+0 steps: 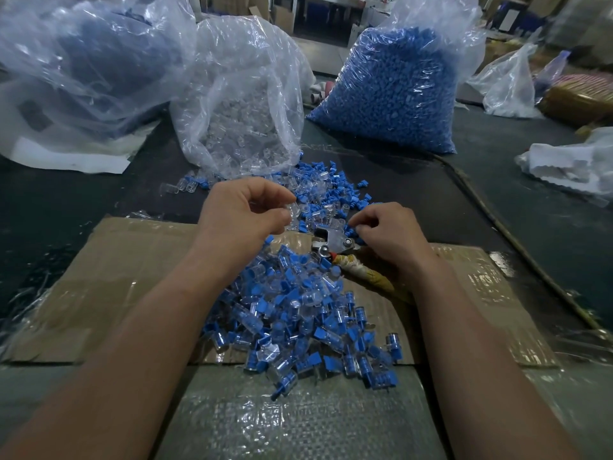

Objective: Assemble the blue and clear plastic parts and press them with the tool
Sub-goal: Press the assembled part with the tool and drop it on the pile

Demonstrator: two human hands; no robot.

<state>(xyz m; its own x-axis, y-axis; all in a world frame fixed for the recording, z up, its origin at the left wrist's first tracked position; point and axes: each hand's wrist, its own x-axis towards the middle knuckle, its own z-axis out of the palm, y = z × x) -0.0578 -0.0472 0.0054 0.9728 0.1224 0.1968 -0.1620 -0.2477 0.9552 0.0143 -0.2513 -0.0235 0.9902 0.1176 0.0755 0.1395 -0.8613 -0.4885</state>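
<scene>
While loose parts (318,190) crowd the strip just past the cardboard (109,280) edge, the left hand (245,207) pinches a clear part (294,207) above them. Looks like the right hand (388,234) is pinching a blue part (351,231), kinda hard to tell. Between the hands lies the tool (331,242), the assembled pile (298,320) fills the cardboard's middle, and the clear-parts bag (242,104) and blue-parts bag (391,91) wall off the back.

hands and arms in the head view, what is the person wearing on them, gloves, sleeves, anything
Nothing is worn that shows. The left hand and right hand are bare: no gloves, and no rings on the fingers in view. The left forearm and right forearm are uncovered down to the frame's lower edge, with no sleeve, watch or wristband.
</scene>
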